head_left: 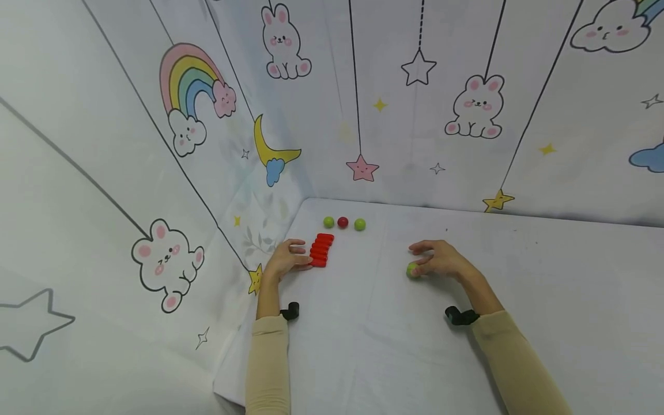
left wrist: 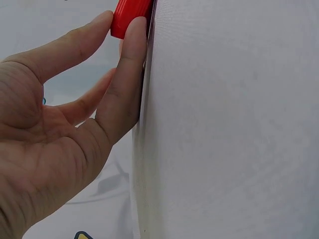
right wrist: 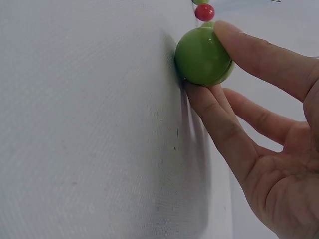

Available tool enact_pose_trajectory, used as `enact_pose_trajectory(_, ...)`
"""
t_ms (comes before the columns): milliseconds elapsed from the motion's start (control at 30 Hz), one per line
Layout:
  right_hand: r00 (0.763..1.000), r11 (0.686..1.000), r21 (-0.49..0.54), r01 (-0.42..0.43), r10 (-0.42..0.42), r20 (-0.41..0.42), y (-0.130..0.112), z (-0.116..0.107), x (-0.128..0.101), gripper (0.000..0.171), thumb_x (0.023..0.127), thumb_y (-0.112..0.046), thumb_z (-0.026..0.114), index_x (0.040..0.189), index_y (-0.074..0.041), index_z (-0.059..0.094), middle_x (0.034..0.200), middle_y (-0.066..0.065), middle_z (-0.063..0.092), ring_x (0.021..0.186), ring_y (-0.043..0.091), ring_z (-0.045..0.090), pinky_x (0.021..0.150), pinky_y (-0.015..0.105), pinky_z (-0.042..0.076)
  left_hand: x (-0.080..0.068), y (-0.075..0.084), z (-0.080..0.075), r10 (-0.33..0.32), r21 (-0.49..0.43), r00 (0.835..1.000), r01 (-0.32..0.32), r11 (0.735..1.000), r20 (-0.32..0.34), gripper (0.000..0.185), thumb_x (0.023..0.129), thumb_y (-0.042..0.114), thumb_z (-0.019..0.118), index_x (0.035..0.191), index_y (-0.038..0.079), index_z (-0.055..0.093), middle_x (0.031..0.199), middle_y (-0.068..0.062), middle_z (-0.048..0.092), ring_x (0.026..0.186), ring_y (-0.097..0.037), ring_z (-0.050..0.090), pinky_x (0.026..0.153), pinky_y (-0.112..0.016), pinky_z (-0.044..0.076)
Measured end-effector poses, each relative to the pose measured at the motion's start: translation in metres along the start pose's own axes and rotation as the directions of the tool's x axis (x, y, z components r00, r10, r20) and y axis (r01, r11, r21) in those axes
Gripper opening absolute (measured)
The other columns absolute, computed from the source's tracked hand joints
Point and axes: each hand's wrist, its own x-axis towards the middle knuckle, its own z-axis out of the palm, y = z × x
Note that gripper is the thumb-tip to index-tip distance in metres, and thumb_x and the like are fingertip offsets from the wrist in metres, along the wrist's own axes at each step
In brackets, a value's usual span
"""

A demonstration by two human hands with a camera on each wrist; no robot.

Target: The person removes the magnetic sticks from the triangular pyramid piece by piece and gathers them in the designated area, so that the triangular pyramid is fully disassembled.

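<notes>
1. Left hand [head_left: 288,259]: resting on table [head_left: 519,288], just left of red ridged rack [head_left: 321,249]. Thumb & fingers pinching near end of rack; in left wrist view fingertip [left wrist: 133,35] & thumb on either side of red piece [left wrist: 130,15]. Closed on rack, lightly.
2. Red ridged rack: flat on table, long axis running away from person, stack of approx. parallel ridges. Touching left hand at near end, far end free.
3. Row of 3 balls beyond rack, toward back wall [head_left: 415,115]: green ball [head_left: 328,222] on left, red ball [head_left: 342,222] in middle, 2nd green ball [head_left: 360,224] on right. Close together, not touching hands; apart from rack by small gap.
4. Held green ball [head_left: 412,270]: well right of rack, on table, under fingertips of right hand [head_left: 441,260]. In right wrist view [right wrist: 203,56] pinched btwn thumb and fingers, ball touching cloth surface.
5. Right hand: curled over ball, gripping it; palm arched above table, other fingers loosely spread. Well apart from left hand.
6. Both forearms in beige sleeves [head_left: 267,363], black wrist mounts [head_left: 290,311] just behind each hand.
7. Wall around table: white cloth w/ cartoon rabbits, rainbow, stars, moon; pink star [head_left: 362,169] on it beyond rack, up and to right.
</notes>
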Motion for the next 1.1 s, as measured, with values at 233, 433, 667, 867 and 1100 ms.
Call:
enact_pose_trajectory(233, 1.0, 0.999, 0.036, 0.007, -0.007, 0.008, 0.001, 0.0, 0.001, 0.076, 0.081, -0.015, 0.091, 0.145, 0.003, 0.055, 0.145, 0.024, 0.056, 0.123, 0.034, 0.066, 0.098, 0.041, 0.054, 0.002, 0.0, -0.002, -0.006, 0.004, 1.0, 0.006, 1.0, -0.021, 0.068, 0.09, -0.006, 0.077, 0.15, -0.001, 0.046, 0.142, -0.023, 0.05, 0.099, -0.029, 0.07, 0.086, -0.04, 0.062)
enact_pose_trajectory(433, 0.999, 0.999, 0.031, 0.03, -0.029, -0.021, -0.003, 0.0, 0.003, 0.074, 0.081, -0.016, 0.092, 0.143, 0.004, 0.056, 0.14, 0.025, 0.06, 0.121, 0.036, 0.067, 0.095, 0.041, 0.056, 0.001, 0.002, -0.003, -0.011, -0.004, 1.0, 0.011, 1.0, -0.017, 0.068, 0.091, -0.005, 0.076, 0.151, -0.002, 0.043, 0.145, -0.026, 0.047, 0.109, -0.034, 0.066, 0.091, -0.045, 0.06)
enact_pose_trajectory(667, 0.994, 0.999, -0.047, 0.022, -0.027, -0.11, -0.012, 0.012, 0.014, 0.068, 0.081, -0.02, 0.092, 0.139, -0.001, 0.062, 0.135, 0.019, 0.066, 0.116, 0.032, 0.071, 0.087, 0.037, 0.059, 0.001, 0.003, -0.003, -0.02, -0.019, 0.999, 0.02, 1.0, -0.025, 0.065, 0.093, -0.002, 0.076, 0.15, -0.001, 0.045, 0.142, -0.024, 0.048, 0.104, -0.03, 0.067, 0.087, -0.043, 0.061)
enact_pose_trajectory(867, 0.984, 0.998, -0.059, 0.035, -0.045, -0.173, -0.018, 0.02, 0.023, 0.061, 0.082, -0.018, 0.09, 0.136, -0.003, 0.065, 0.133, 0.018, 0.069, 0.115, 0.033, 0.071, 0.085, 0.042, 0.06, 0.002, 0.001, -0.004, -0.023, -0.045, 1.0, 0.022, 0.999, -0.017, 0.062, 0.095, 0.0, 0.074, 0.15, 0.0, 0.045, 0.137, -0.024, 0.051, 0.099, -0.028, 0.07, 0.085, -0.042, 0.062)
enact_pose_trajectory(1100, 0.963, 0.995, -0.045, 0.087, -0.095, -0.251, -0.027, 0.023, 0.033, 0.057, 0.083, -0.016, 0.089, 0.133, -0.003, 0.066, 0.131, 0.017, 0.07, 0.114, 0.031, 0.072, 0.096, 0.053, 0.054, -0.002, 0.006, -0.003, -0.013, -0.004, 0.999, 0.013, 1.0, -0.029, 0.058, 0.098, 0.003, 0.071, 0.15, -0.001, 0.045, 0.135, -0.024, 0.052, 0.11, -0.033, 0.068, 0.093, -0.046, 0.059)
